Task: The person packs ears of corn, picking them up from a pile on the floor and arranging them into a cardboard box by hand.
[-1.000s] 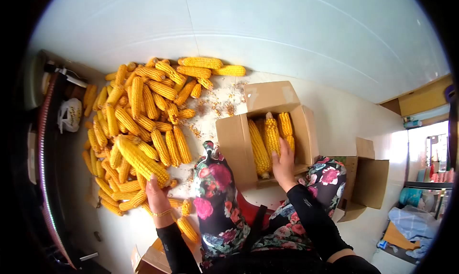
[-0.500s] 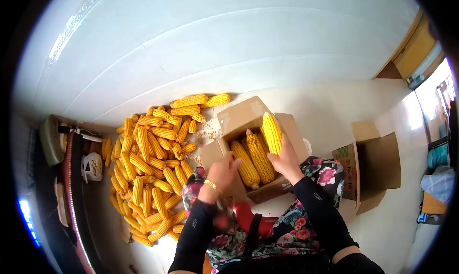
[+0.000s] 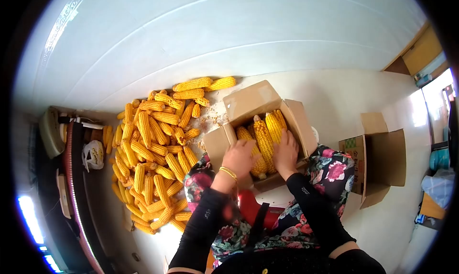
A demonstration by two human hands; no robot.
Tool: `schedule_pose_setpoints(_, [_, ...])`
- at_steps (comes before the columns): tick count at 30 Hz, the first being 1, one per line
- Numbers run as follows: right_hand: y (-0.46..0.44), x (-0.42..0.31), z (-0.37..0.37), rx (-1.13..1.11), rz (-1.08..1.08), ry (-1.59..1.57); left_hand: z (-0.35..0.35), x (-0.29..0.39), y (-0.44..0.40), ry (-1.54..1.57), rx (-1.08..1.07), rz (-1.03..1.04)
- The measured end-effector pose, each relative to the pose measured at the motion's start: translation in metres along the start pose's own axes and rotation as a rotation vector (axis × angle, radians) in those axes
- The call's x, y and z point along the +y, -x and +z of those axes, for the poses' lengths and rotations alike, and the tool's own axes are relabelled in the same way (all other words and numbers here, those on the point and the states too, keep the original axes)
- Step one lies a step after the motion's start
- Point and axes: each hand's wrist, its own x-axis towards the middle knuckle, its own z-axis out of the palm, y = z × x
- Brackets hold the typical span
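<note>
A cardboard box (image 3: 306,130) stands between my knees with its flaps folded out. Several yellow ears of corn (image 3: 264,140) lie side by side inside it. My left hand (image 3: 242,157) is over the box's left part, fingers apart and slightly blurred, touching or just above the ears there. On the right, my right hand (image 3: 287,153) is down in the box, its fingers around the lower part of a bright yellow ear of corn (image 3: 273,126). That ear lies beside the others, its lower end hidden by the hand.
A large heap of corn ears (image 3: 153,154) covers the floor at left, against the wall (image 3: 239,35). Loose kernels (image 3: 215,118) are scattered between heap and box. Another open cardboard box (image 3: 382,159) lies at right. A white plastic bag (image 3: 93,155) is at far left.
My right hand has lowered the bright ear of corn from above the box into it, beside the others. My left hand has moved from the box's left edge over the ears, its fingers spreading.
</note>
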Motion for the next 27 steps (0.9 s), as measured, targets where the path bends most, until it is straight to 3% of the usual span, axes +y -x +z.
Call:
schedule_pose_setpoints(6, [0.018, -0.003, -0.009, 0.045, -0.112, -0.093, -0.064, -0.026, 0.022, 0.212, 0.772, 0.011])
schedule_pose_setpoints(8, [0.023, -0.006, -0.011, 0.018, -0.143, -0.039, -0.083, -0.059, 0.051, 0.611, 0.950, -0.269])
schedule_pose_setpoints(9, [0.025, -0.007, -0.012, -0.001, -0.176, 0.013, -0.084, -0.084, 0.068, 0.750, 1.063, -0.292])
schedule_pose_setpoints(11, [0.023, -0.008, -0.012, -0.015, -0.247, 0.073, -0.049, -0.162, 0.107, 0.726, 1.134, -0.407])
schedule_pose_setpoints(12, [0.023, -0.007, -0.010, -0.005, -0.274, 0.098, -0.026, -0.187, 0.129, 0.519, 1.083, -0.516])
schedule_pose_setpoints(13, [0.023, -0.006, -0.010, -0.037, -0.289, 0.112, 0.005, -0.211, 0.152, 0.493, 0.955, -0.805])
schedule_pose_setpoints(14, [0.023, -0.007, -0.010, -0.054, -0.307, 0.156, 0.057, -0.252, 0.185, 0.427, 0.832, -0.830])
schedule_pose_setpoints(15, [0.025, -0.005, -0.007, -0.048, -0.314, 0.191, 0.119, -0.281, 0.216, -0.218, 0.334, -0.844])
schedule_pose_setpoints(16, [0.024, -0.006, -0.006, -0.068, -0.291, 0.227, 0.178, -0.309, 0.247, -0.893, -0.032, -0.670])
schedule_pose_setpoints(17, [0.024, -0.007, -0.008, -0.089, -0.276, 0.264, 0.213, -0.309, 0.276, -0.668, 0.007, -0.518])
schedule_pose_setpoints(18, [0.023, -0.007, -0.007, -0.092, -0.279, 0.261, 0.241, -0.303, 0.298, -0.272, 0.044, -0.694])
schedule_pose_setpoints(20, [0.025, -0.004, -0.008, -0.103, -0.287, 0.280, 0.272, -0.280, 0.313, 0.157, 0.077, -0.857])
schedule_pose_setpoints(23, [0.027, -0.001, -0.007, -0.105, -0.307, 0.274, 0.326, -0.274, 0.331, 0.547, 0.141, -1.286])
schedule_pose_setpoints(26, [0.027, -0.002, -0.009, -0.109, -0.319, 0.277, 0.361, -0.271, 0.339, 0.718, 0.424, -1.852])
schedule_pose_setpoints(27, [0.028, -0.002, -0.009, -0.106, -0.319, 0.276, 0.361, -0.272, 0.340, 0.724, 0.409, -1.857])
